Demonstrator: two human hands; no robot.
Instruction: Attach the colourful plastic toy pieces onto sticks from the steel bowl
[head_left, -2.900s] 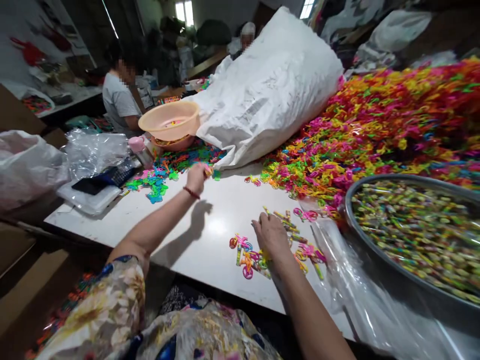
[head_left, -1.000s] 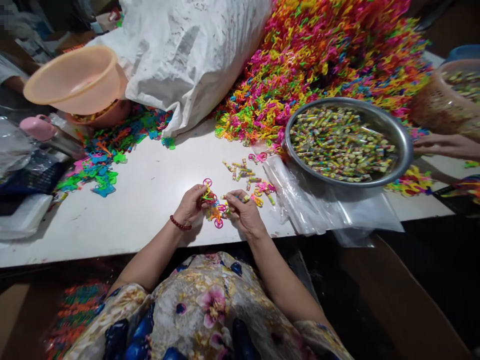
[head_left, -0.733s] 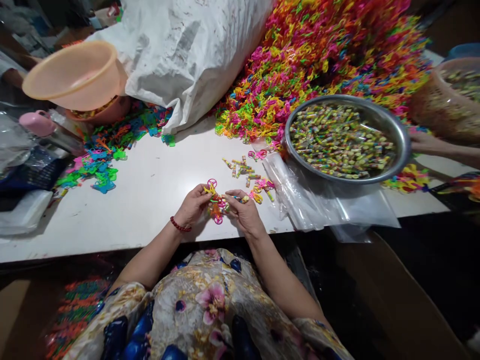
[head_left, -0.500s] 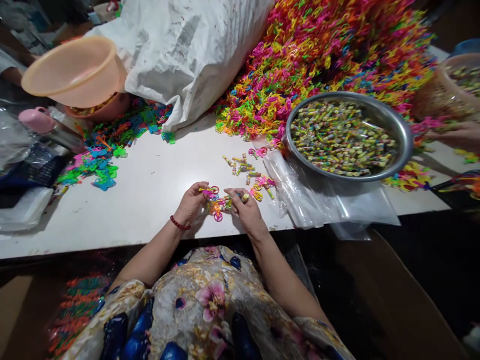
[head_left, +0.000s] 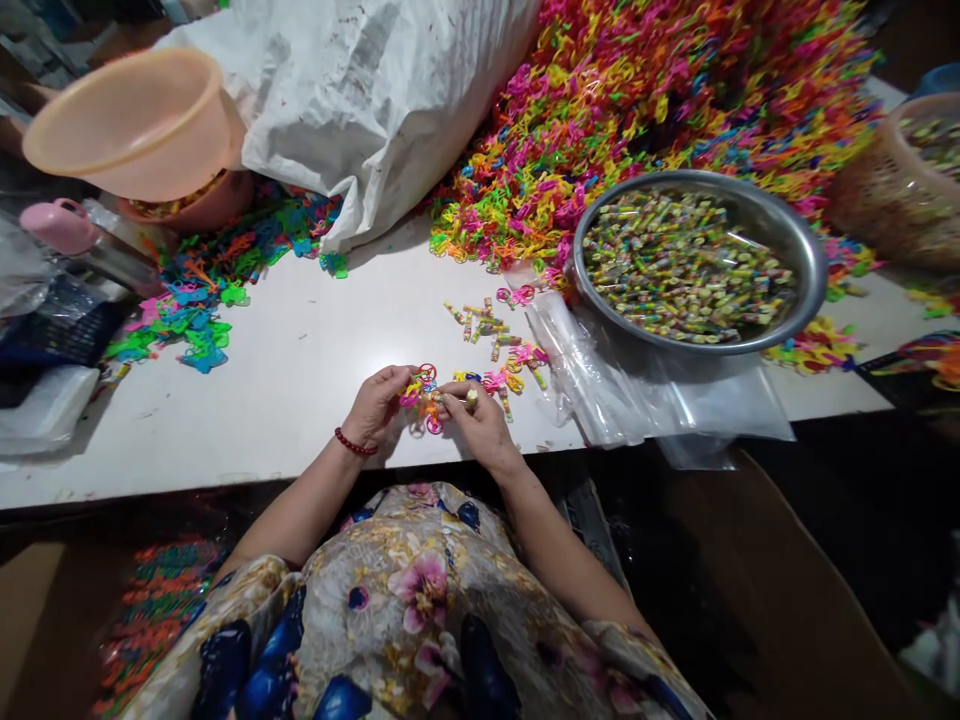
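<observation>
My left hand [head_left: 380, 405], a red bead bracelet at its wrist, pinches a small bunch of bright plastic toys [head_left: 410, 394] with wheel-like rings. Close beside it, my right hand [head_left: 480, 428] is closed on a small printed, wrapped roll [head_left: 471, 400] whose pale end sticks out past the fingers. The fingertips of both hands nearly meet over the toys, so the exact contact there is hidden. Just beyond my right hand lie several more wrapped rolls [head_left: 480, 322] and a few loose pink and yellow toys [head_left: 514, 382] on the white table [head_left: 300, 400].
A steel bowl [head_left: 814, 270] full of wrapped rolls stands on the right, near clear plastic bags [head_left: 660, 400]. Behind it rises a large heap of colourful toys [head_left: 660, 90]. A white sack [head_left: 322, 110], a peach basin [head_left: 127, 130] and flat toys [head_left: 199, 320] are at the left.
My right hand has moved left, bringing the wrapped roll nearer my left hand. A co-worker's hand at the right edge is no longer in view. The view has shifted slightly.
</observation>
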